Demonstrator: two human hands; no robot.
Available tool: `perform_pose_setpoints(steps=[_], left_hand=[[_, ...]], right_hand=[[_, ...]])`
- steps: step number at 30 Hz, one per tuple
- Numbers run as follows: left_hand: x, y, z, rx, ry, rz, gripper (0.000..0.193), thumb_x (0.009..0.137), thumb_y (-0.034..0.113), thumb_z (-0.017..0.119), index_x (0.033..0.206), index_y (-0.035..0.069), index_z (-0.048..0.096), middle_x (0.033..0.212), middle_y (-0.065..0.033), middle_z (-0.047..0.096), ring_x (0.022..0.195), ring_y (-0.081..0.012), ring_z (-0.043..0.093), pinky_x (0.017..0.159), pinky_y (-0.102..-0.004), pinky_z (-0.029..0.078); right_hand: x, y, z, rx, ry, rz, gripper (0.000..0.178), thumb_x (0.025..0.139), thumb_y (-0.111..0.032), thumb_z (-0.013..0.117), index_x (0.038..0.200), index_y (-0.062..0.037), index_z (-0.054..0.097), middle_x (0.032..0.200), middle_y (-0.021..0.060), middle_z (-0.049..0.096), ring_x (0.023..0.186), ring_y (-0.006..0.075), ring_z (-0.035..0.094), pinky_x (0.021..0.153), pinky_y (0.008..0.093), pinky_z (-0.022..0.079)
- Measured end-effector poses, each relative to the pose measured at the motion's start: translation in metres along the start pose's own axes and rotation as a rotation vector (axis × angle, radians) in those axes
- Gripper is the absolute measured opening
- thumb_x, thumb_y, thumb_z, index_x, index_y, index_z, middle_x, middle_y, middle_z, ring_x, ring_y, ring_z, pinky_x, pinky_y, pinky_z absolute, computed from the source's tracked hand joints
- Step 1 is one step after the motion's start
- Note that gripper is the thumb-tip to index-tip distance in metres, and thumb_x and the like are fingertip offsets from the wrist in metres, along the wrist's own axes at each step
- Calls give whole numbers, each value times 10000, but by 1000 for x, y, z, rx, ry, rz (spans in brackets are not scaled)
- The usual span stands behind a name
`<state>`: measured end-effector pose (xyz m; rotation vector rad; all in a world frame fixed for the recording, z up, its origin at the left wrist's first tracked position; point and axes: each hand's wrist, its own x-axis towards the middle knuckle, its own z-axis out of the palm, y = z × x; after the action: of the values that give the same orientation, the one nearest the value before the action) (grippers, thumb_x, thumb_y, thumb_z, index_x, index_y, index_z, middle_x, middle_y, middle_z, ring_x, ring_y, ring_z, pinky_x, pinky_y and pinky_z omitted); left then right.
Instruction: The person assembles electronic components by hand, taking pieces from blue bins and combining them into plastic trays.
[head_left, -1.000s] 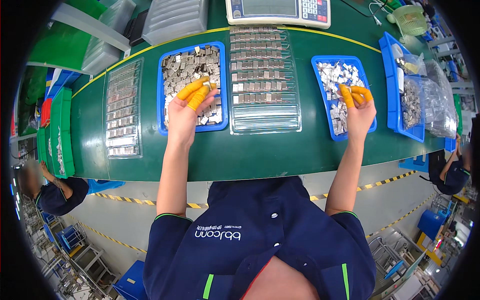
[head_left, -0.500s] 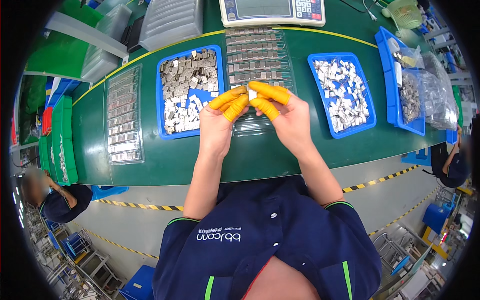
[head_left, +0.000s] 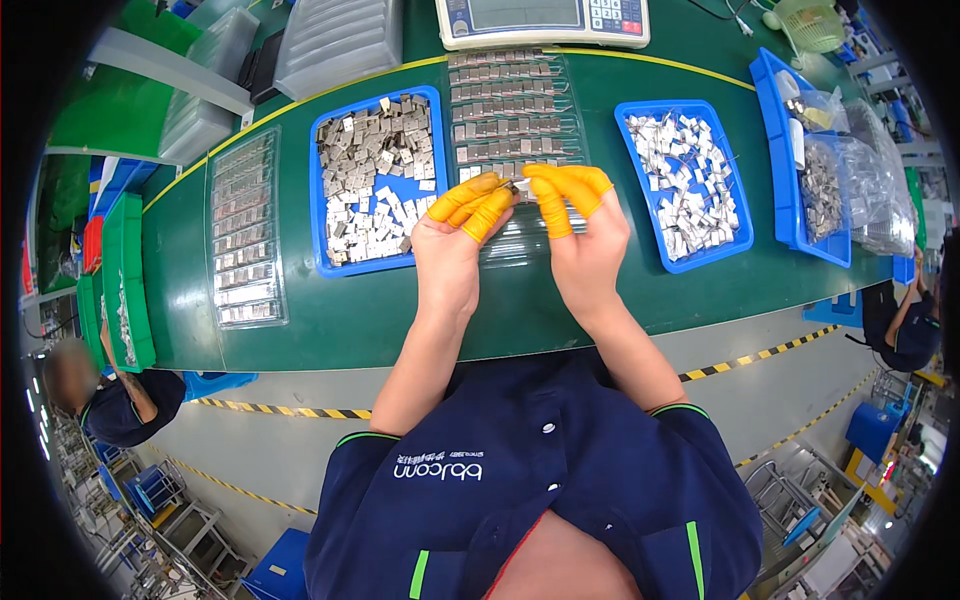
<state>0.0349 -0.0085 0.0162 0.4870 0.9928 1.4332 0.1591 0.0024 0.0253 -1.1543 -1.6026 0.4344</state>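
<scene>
A small part [head_left: 521, 185], partly hidden by fingertips, sits between the hands above the clear tray [head_left: 520, 250]. The left hand [head_left: 446, 255] pinches its dark end, the right hand [head_left: 590, 250] its white end, probably so neither side slips. On the green surface [head_left: 330, 330], the left blue tray [head_left: 318, 205] of metal pieces and the right blue tray [head_left: 712, 257] of white pieces flank the hands, seemingly for easy reach. A second ago the hands were apart over those trays; now they meet.
</scene>
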Motion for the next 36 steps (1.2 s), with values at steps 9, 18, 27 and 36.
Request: perform_pose_setpoints(steps=[9,18,27,36], left_hand=[[-2,-1,3,-52,-81,-50,259,805,-52,582,1063,-65,560,1018,-149,611,887,-244,631,810,-302,530],[-4,1,-2,182,-69,116,294,756,-78,630,1044,-70,571,987,-145,623,878,-227,631,798,-295,524],[-2,6,-10,195,-172,114,361,731,-94,645,1068,-60,520,952,-153,634,849,-211,638,795,-305,524],[0,32,-22,158,-531,-118,374,730,-46,673,1048,-27,477,820,-133,651,752,-213,656,717,-286,529]], right_hand=[[-3,6,-2,438,72,317,149,788,3,608,932,21,643,888,101,604,823,169,570,728,260,460],[-1,6,-15,77,-29,110,186,730,-3,652,915,-14,667,853,115,613,768,245,581,671,290,463],[5,8,-27,265,-298,222,191,778,-2,640,968,21,647,932,92,623,833,148,591,786,247,468],[5,7,-35,846,-674,674,235,753,2,674,986,21,647,931,60,603,873,139,580,795,249,477]])
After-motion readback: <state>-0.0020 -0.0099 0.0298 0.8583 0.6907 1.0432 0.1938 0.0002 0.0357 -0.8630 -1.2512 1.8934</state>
